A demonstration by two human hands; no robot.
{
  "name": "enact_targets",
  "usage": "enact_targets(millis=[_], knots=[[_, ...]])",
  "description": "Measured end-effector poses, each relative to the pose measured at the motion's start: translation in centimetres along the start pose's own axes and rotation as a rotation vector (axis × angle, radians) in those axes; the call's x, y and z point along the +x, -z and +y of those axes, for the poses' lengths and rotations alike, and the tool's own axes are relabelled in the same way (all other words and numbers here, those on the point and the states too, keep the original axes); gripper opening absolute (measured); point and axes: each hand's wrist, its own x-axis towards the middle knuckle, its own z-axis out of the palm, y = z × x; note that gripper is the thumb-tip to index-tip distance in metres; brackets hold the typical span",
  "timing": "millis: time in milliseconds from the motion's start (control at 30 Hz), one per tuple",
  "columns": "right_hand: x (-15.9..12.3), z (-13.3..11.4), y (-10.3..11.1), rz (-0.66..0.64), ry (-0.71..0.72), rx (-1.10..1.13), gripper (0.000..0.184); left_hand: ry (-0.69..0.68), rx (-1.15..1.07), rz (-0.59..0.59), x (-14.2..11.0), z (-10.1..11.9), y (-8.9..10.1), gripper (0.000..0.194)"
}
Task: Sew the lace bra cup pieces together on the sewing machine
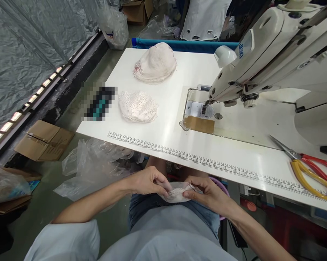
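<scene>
Above my lap, just off the table's front edge, a small piece of white lace fabric (176, 193) is stretched between both hands. My left hand (152, 182) pinches its left end between thumb and fingers. At the other end, my right hand (203, 190) grips the fabric with thumb and forefinger. Two piles of similar pale cloth lie on the white table: a lace pile (138, 106) nearer me and a plainer, rounded fabric pile (156, 62) with frayed edges behind it.
A sewing machine (250, 65) stands on the table's right side. Scissors (307, 163) with red and yellow handles lie at the front right. A printed ruler (179, 155) runs along the front edge. Plastic bags (95, 163) and a cardboard box (45, 140) are on the floor at left.
</scene>
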Motion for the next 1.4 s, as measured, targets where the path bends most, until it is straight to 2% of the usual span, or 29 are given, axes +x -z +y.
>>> enact_targets(millis=[233,467,633,833,1067,1233,1400], knots=[[0.0,-0.3,-0.2,-0.01,-0.003,-0.054,0.026,0.017,0.021,-0.049,0.0,0.8,-0.2,0.034],[0.1,-0.4,-0.4,-0.038,-0.012,-0.066,0.027,0.02,0.112,0.071,0.4,1.4,-1.3,0.03],[0.0,-0.5,-0.1,-0.05,0.012,-0.108,0.028,0.028,0.096,0.107,0.3,1.3,-1.3,0.028],[-0.1,-0.1,-0.4,0.033,0.061,-0.186,0.03,0.026,0.109,0.17,0.3,0.9,-1.3,0.028],[-0.2,-0.6,-0.3,-0.005,0.085,-0.183,0.03,0.009,0.152,0.201,0.3,1.0,-1.4,0.027],[-0.4,-0.7,-0.6,0.067,0.103,-0.187,0.02,-0.022,0.149,0.19,0.4,0.8,-1.5,0.027],[-0.7,-0.2,-0.7,0.164,0.136,-0.166,0.019,-0.1,0.025,0.144,0.5,0.4,-1.4,0.018]])
